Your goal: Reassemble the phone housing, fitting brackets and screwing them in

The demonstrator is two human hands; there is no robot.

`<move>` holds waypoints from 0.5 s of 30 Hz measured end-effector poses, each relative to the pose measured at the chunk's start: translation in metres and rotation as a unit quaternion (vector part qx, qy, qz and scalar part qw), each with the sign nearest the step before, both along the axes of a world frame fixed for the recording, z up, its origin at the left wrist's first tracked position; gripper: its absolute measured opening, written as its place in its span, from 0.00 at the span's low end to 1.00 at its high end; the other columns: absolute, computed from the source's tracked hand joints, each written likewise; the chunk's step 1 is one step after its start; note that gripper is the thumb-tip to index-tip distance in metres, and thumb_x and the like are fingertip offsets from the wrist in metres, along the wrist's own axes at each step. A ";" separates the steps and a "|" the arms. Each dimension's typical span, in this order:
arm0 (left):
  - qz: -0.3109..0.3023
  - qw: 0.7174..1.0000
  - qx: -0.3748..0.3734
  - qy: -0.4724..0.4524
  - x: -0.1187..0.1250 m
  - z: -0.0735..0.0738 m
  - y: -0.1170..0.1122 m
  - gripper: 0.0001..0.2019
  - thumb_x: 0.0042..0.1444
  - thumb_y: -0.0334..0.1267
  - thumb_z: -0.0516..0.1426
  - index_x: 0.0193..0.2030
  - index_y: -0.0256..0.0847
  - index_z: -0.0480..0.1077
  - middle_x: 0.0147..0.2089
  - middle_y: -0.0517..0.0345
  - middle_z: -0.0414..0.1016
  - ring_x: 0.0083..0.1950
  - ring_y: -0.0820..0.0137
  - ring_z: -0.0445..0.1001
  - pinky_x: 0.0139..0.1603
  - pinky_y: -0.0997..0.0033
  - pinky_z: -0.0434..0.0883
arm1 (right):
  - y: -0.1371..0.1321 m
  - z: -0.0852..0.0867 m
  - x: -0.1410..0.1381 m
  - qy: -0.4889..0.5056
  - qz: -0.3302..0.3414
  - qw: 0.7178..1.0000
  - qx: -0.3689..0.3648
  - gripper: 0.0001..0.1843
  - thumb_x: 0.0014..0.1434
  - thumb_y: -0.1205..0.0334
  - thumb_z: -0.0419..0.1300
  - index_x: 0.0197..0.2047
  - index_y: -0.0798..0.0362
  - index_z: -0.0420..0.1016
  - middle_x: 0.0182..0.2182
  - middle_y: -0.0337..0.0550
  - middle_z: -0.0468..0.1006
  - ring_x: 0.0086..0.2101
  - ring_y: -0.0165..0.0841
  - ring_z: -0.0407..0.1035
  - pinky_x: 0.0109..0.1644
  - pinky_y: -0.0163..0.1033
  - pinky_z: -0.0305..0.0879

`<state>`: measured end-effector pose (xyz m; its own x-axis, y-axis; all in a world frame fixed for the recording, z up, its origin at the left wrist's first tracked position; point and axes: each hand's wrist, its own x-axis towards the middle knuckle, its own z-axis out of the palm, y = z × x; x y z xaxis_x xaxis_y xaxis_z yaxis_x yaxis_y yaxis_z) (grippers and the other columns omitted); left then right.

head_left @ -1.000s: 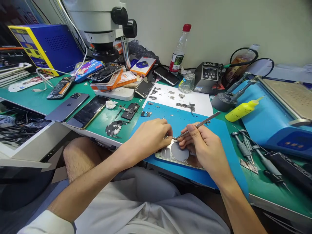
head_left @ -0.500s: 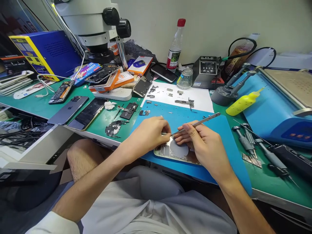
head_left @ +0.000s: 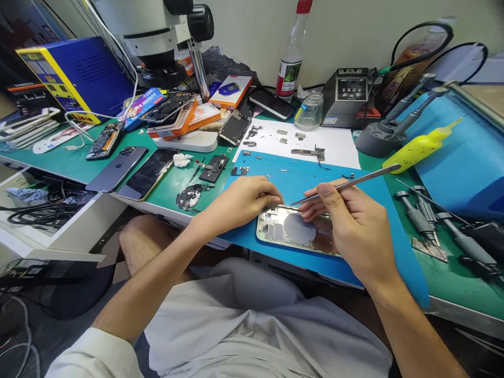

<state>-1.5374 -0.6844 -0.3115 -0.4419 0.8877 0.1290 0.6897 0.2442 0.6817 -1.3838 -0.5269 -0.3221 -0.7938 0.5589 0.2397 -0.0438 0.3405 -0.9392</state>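
Note:
A stripped phone housing [head_left: 279, 231] lies open side up on the blue mat [head_left: 244, 233]. Its round grey charging-coil area and bare metal show. My left hand [head_left: 250, 202] is closed at the housing's far left edge, thumb and index finger together against the rim; what lies between the fingertips is hidden. My right hand [head_left: 350, 220] holds metal tweezers [head_left: 366, 177] like a pen. The tweezers' tips point left, meeting the far rim close to my left fingertips. My right hand covers the housing's right end.
Behind the mat, white paper [head_left: 342, 149] carries small phone parts and a logic board [head_left: 309, 153]. A battery [head_left: 214, 168] and two phones lie to the left. Screwdrivers [head_left: 421, 218], a yellow bottle [head_left: 417, 149] and a glass jar [head_left: 310, 111] stand or lie around. A microscope [head_left: 157, 47] overhangs at back left.
The view has shifted, so the scene sits farther right. My left thumb has drawn back from over the housing to its far rim, leaving more of its inside visible. The tweezers remain in my right hand.

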 end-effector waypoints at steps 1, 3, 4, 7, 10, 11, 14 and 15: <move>0.001 1.000 0.007 -0.005 0.000 -0.001 0.000 0.09 0.71 0.30 0.60 0.43 0.43 0.83 0.44 0.58 0.85 0.47 0.66 0.81 0.49 0.68 0.73 | 0.000 0.000 0.000 0.001 -0.001 1.000 0.008 0.18 0.73 0.44 0.62 0.39 0.48 0.83 0.30 0.39 0.84 0.29 0.31 0.80 0.35 0.35 0.79; 0.000 1.000 0.018 -0.007 0.000 -0.005 -0.002 0.09 0.71 0.29 0.60 0.44 0.43 0.83 0.44 0.58 0.84 0.47 0.67 0.80 0.50 0.67 0.73 | -0.001 -0.001 0.000 0.003 -0.005 1.000 0.018 0.17 0.73 0.45 0.62 0.39 0.48 0.83 0.30 0.38 0.83 0.29 0.30 0.80 0.35 0.33 0.79; -0.002 1.000 0.024 -0.006 0.000 -0.006 -0.002 0.09 0.71 0.29 0.60 0.45 0.43 0.83 0.44 0.58 0.84 0.47 0.67 0.80 0.50 0.68 0.73 | -0.002 -0.001 -0.001 0.005 -0.006 1.000 0.020 0.17 0.73 0.46 0.62 0.39 0.48 0.83 0.30 0.38 0.83 0.29 0.30 0.80 0.35 0.33 0.79; -0.004 0.999 0.037 0.004 0.000 -0.010 -0.003 0.09 0.71 0.29 0.60 0.45 0.43 0.83 0.44 0.58 0.83 0.47 0.68 0.79 0.50 0.69 0.73 | -0.003 -0.001 -0.002 0.004 0.003 0.999 0.040 0.17 0.74 0.47 0.62 0.39 0.48 0.82 0.30 0.37 0.83 0.30 0.29 0.80 0.36 0.32 0.79; -0.004 0.999 0.038 0.014 0.001 -0.011 -0.003 0.08 0.71 0.28 0.60 0.44 0.41 0.82 0.44 0.58 0.83 0.47 0.68 0.79 0.50 0.69 0.72 | -0.003 -0.002 -0.002 -0.011 0.012 0.997 0.082 0.16 0.75 0.48 0.61 0.40 0.47 0.82 0.29 0.37 0.83 0.31 0.30 0.81 0.37 0.34 0.78; -0.004 0.999 0.035 0.016 0.001 -0.011 -0.003 0.09 0.72 0.28 0.60 0.44 0.41 0.82 0.45 0.58 0.83 0.47 0.68 0.79 0.50 0.69 0.72 | -0.003 -0.003 -0.002 -0.016 0.014 0.996 0.091 0.15 0.75 0.49 0.61 0.40 0.47 0.82 0.29 0.37 0.83 0.31 0.30 0.81 0.37 0.34 0.77; -0.006 0.999 0.030 0.021 0.001 -0.012 -0.003 0.09 0.72 0.28 0.59 0.45 0.41 0.82 0.45 0.57 0.82 0.48 0.67 0.79 0.51 0.68 0.72 | -0.002 -0.005 -0.003 -0.015 0.018 0.993 0.113 0.14 0.75 0.50 0.61 0.40 0.46 0.83 0.30 0.36 0.84 0.32 0.29 0.81 0.37 0.34 0.77; -0.007 0.999 0.029 0.023 0.001 -0.012 -0.003 0.10 0.72 0.28 0.59 0.44 0.42 0.82 0.44 0.57 0.82 0.48 0.66 0.79 0.51 0.68 0.73 | -0.002 -0.005 -0.003 -0.014 0.019 0.993 0.119 0.14 0.75 0.50 0.61 0.40 0.45 0.83 0.30 0.36 0.84 0.32 0.29 0.80 0.37 0.34 0.78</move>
<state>-1.5363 -0.6871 -0.3234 -0.4227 0.8839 0.2002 0.7230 0.1956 0.6626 -1.3868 -0.5288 -0.3274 -0.8215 0.4591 0.3382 -0.0355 0.5508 -0.8339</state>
